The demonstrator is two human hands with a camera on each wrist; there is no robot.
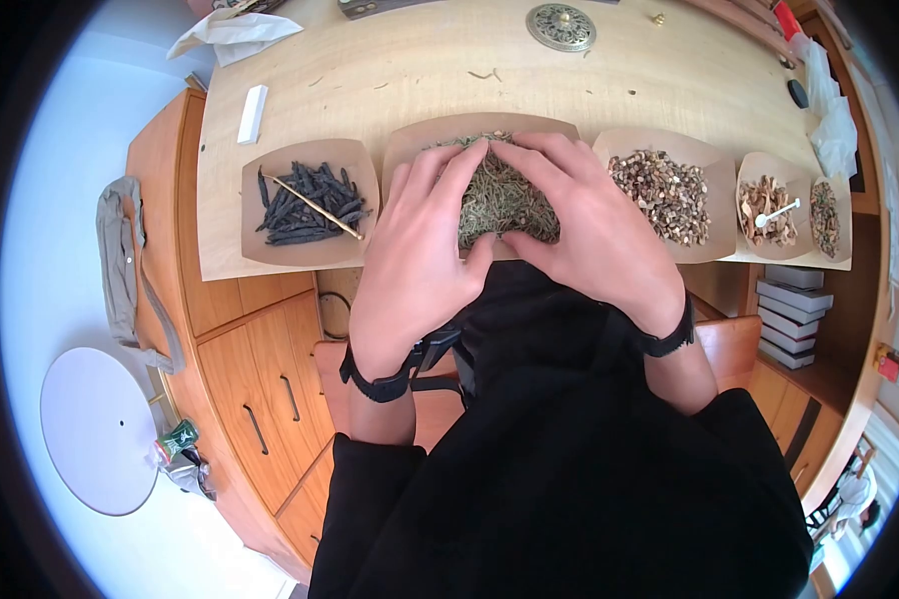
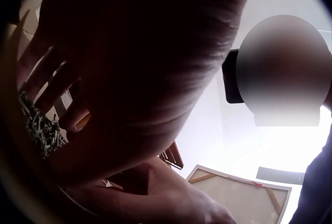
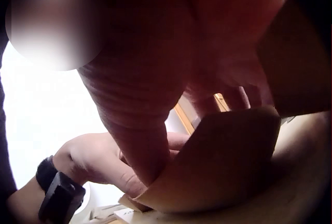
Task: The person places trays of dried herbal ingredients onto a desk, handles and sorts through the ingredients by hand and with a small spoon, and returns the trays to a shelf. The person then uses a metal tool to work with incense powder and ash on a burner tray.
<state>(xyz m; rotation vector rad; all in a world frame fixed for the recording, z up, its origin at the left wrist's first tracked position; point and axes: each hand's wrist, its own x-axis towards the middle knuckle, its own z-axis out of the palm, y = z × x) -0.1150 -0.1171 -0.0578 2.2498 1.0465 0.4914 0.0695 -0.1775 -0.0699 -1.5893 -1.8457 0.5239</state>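
A brown paper tray point(image 1: 449, 127) of dried green herb point(image 1: 507, 200) sits at the table's front edge, before the person. Over its left part lies the left hand point(image 1: 410, 240), and over its right part the right hand point(image 1: 601, 232). Both thumbs and forefingers arch toward each other and frame the herb, with the tips nearly meeting. In the left wrist view, fingers point(image 2: 46, 71) reach down beside the herb point(image 2: 44, 130). The right wrist view has the tray's wall point(image 3: 223, 156) in front of the right hand's fingers, hiding their tips.
Left of the hands, a tray point(image 1: 260, 245) holds dark dried sticks point(image 1: 315, 200) and a thin pale stick point(image 1: 315, 207). To the right stand trays of chopped brown pieces point(image 1: 659, 195) and of slices with a small white spoon point(image 1: 777, 213). A round openwork metal lid point(image 1: 561, 27) lies behind.
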